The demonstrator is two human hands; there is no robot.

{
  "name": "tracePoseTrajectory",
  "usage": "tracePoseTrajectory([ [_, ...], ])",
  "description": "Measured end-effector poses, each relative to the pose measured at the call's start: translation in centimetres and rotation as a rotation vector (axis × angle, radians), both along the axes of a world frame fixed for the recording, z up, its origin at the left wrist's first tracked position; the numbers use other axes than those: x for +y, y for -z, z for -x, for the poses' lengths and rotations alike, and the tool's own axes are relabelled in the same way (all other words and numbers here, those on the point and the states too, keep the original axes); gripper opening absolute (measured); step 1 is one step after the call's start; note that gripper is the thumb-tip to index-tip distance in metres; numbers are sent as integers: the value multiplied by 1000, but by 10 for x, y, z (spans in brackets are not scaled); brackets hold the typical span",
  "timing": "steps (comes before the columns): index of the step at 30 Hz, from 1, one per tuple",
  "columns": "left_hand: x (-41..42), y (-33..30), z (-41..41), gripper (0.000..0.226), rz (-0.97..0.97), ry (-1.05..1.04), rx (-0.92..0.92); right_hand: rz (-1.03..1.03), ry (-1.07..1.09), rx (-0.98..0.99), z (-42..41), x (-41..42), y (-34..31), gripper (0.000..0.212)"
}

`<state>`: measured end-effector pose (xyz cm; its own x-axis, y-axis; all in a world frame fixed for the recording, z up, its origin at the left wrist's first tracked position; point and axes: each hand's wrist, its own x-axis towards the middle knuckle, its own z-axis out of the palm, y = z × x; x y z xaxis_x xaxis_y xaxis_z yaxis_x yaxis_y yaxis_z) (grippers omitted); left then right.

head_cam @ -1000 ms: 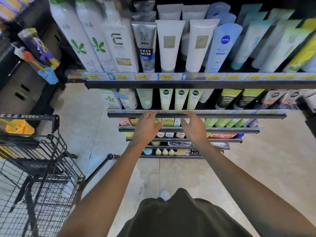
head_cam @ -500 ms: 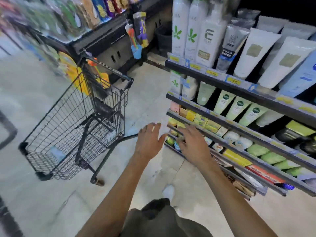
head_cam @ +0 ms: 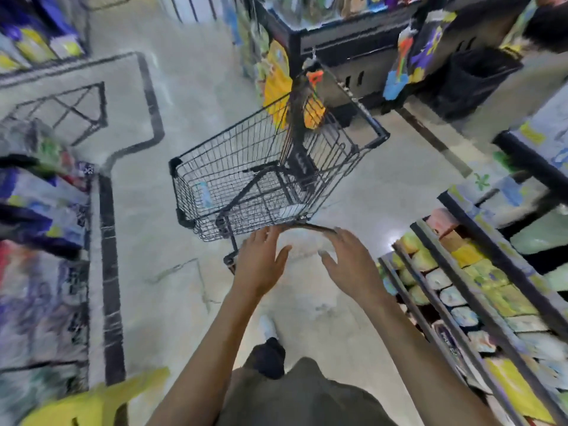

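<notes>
On the left of the frame I see a left shelf (head_cam: 37, 186) of blurred, glossy packets, then pale, smooth floor (head_cam: 147, 241) crossed by dark lines. The cart (head_cam: 246, 176), a black wire grid, stands mid-frame. Just below it, the left hand (head_cam: 261, 262) and right hand (head_cam: 350, 265) hover with fingers spread, gripping nothing, their fingertips by its curved lower bar. On the right are the right shelves (head_cam: 455, 278), metal-railed and stacked with soft packs.

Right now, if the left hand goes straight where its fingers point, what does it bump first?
Most likely the shopping cart: the open left hand points at its dark lower bar, fingertips right by it. Depth is hard to judge.
</notes>
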<state>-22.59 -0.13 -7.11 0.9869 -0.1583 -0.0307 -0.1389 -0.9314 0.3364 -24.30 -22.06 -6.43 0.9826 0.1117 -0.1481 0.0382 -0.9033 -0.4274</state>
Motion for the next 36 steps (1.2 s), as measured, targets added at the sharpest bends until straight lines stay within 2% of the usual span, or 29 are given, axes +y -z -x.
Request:
tracePoseTrajectory([
  [7, 84, 9, -49, 51, 79, -177, 16, -37, -58, 6, -92, 80, -6, 51],
  [13, 134, 20, -120, 52, 76, -179, 52, -64, -32, 48, -149, 128, 4, 49],
  [19, 151, 34, -179, 55, 81, -192, 122, -55, -15, 135, -205, 139, 22, 49],
  [28, 168, 88, -284, 54, 111, -338, 233, -36, -88, 233, -347, 138, 69, 46],
  [36, 184, 158, -362, 60, 186, -573, 388, 127, -220, 491, -451, 139, 158, 55],
])
